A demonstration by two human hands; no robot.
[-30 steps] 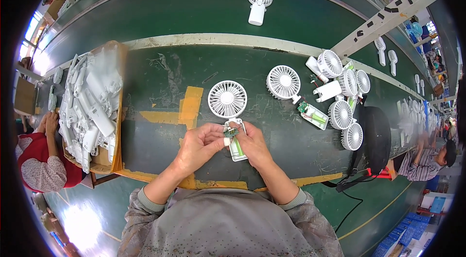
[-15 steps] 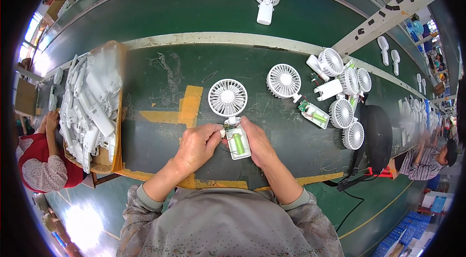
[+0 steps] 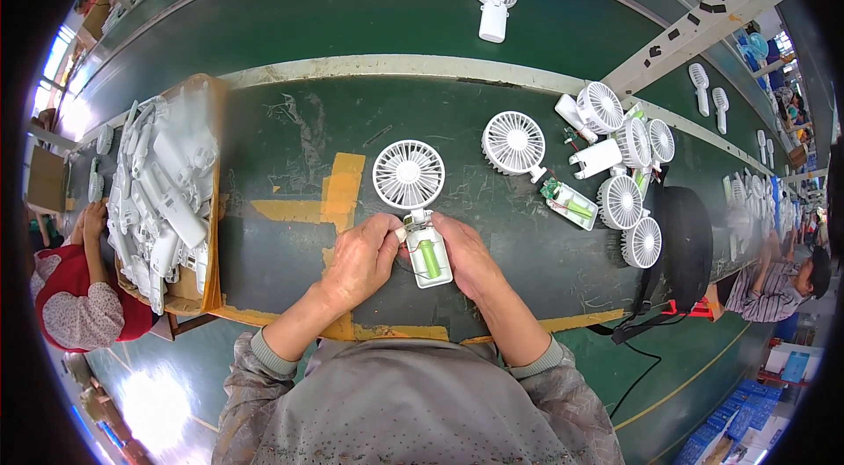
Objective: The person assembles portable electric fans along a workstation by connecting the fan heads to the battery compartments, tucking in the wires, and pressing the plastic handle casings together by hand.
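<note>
A white handheld fan lies face up in front of me, its handle pointing toward me. The handle's back is off, showing a green battery cell and thin wires. My right hand is closed along the handle's right side, thumb near the neck. At the upper left of the handle, my left hand pinches with thumb and forefinger. Something small and whitish shows at those fingertips, too small to name. Another opened fan lies to the right, with its circuit board and battery exposed.
At left stands a cardboard box heaped with white handle shells. Several fans are piled at right beside a black bag. Beyond the white rail, a finished-looking fan rests on the green belt. Co-workers sit on both sides.
The fan on the far belt has shifted slightly right. The fan under my hands has moved a little left and away from me; my left fingers have moved slightly up its edge.
</note>
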